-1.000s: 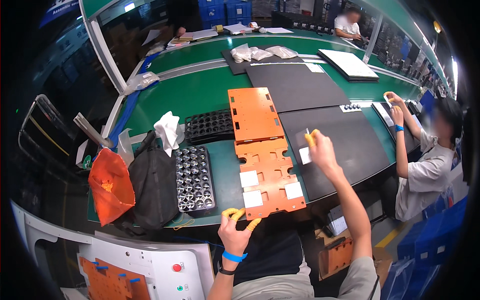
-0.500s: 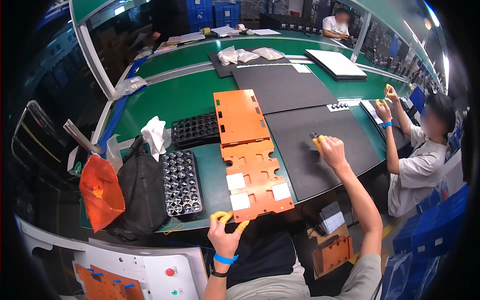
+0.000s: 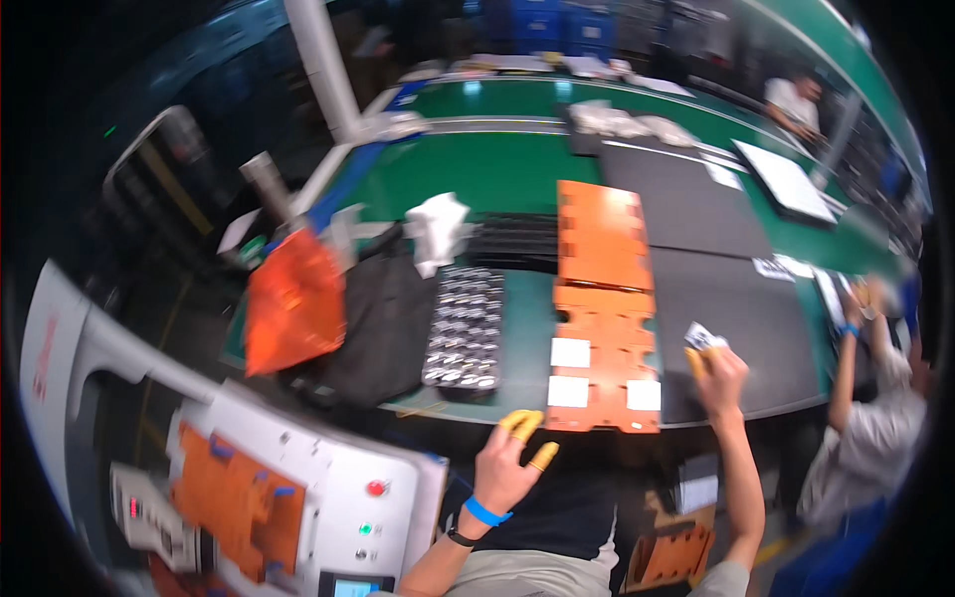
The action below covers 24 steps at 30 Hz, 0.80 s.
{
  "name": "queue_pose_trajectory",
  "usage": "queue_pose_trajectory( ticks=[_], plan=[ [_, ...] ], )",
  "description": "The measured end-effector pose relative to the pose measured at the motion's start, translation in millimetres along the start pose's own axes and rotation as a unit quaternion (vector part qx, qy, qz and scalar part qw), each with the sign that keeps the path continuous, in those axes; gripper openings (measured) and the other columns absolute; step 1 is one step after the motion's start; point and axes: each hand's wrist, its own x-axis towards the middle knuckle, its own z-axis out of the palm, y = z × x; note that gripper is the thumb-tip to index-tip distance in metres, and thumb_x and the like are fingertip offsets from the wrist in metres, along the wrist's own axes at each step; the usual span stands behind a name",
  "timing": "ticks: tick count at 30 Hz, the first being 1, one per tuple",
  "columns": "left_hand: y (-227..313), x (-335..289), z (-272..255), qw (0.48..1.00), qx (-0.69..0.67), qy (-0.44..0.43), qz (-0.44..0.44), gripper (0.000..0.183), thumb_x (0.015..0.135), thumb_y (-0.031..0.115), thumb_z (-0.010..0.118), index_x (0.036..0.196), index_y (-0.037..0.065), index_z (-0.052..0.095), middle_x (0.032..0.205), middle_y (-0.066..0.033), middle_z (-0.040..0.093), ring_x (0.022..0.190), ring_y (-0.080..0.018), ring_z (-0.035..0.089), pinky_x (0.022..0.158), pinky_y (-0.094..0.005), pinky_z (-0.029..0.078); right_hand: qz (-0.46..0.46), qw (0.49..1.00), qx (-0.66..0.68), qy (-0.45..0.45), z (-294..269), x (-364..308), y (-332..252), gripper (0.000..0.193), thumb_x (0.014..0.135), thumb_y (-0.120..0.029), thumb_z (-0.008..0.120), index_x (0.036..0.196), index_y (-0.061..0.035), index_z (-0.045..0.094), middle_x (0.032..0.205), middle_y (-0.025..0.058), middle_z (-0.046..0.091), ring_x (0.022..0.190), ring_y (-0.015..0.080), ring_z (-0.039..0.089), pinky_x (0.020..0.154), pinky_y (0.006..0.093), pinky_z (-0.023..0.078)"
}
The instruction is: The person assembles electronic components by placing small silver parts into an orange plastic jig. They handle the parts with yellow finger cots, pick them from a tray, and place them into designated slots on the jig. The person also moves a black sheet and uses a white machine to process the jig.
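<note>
An orange jig plate (image 3: 605,308) lies lengthwise on the green bench, its near half carrying several white pads. My left hand (image 3: 505,468), with yellow finger cots, hovers off its near left corner. Thumb and fingers are apart with nothing between them. Over the black mat (image 3: 736,298) right of the jig, my right hand (image 3: 723,380) pinches a small black-and-white piece (image 3: 700,336), blurred and too small to name. A black tray (image 3: 465,328) of shiny round parts sits left of the jig.
An orange bag (image 3: 295,301), a black bag (image 3: 383,318) and a white cloth (image 3: 438,229) crowd the bench's left end. A white machine panel (image 3: 363,517) with buttons stands at lower left. A co-worker's arms (image 3: 846,368) reach in at the right.
My view has swung left, so the bench appears shifted right. My left hand has come away from the jig's near edge. My right hand is nearer to me, still pinching the small piece.
</note>
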Motion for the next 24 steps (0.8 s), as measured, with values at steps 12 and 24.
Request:
queue_pose_trajectory(
  ticks=[12, 24],
  plan=[
    [28, -136, -239, 0.855, 0.335, 0.389, -0.074, 0.018, 0.082, -0.001, 0.072, 0.1, 0.002, 0.074, 0.099, -0.0095, 0.072, 0.082, -0.0214, 0.067, 0.069, -0.0295, 0.051, 0.204, 0.935, 0.286, 0.051, 50, -57, -16, 0.021, 0.101, -0.015, 0.063, 0.106, 0.004, 0.07, 0.082, 0.0006, 0.065, 0.067, 0.0064, 0.049, 0.057, 0.0231, 0.038],
    [19, -351, -405, 0.537, 0.419, 0.701, -0.21, 0.02, 0.1, 0.014, 0.061, 0.107, 0.0, 0.074, 0.096, -0.0088, 0.075, 0.086, -0.0158, 0.069, 0.074, -0.03, 0.052, 0.21, 0.927, 0.31, 0.015, 1, 1, -78, 0.028, 0.099, -0.015, 0.062, 0.078, -0.0009, 0.074, 0.064, 0.0073, 0.06, 0.063, 0.0204, 0.058, 0.062, 0.0318, 0.049]
  ],
)
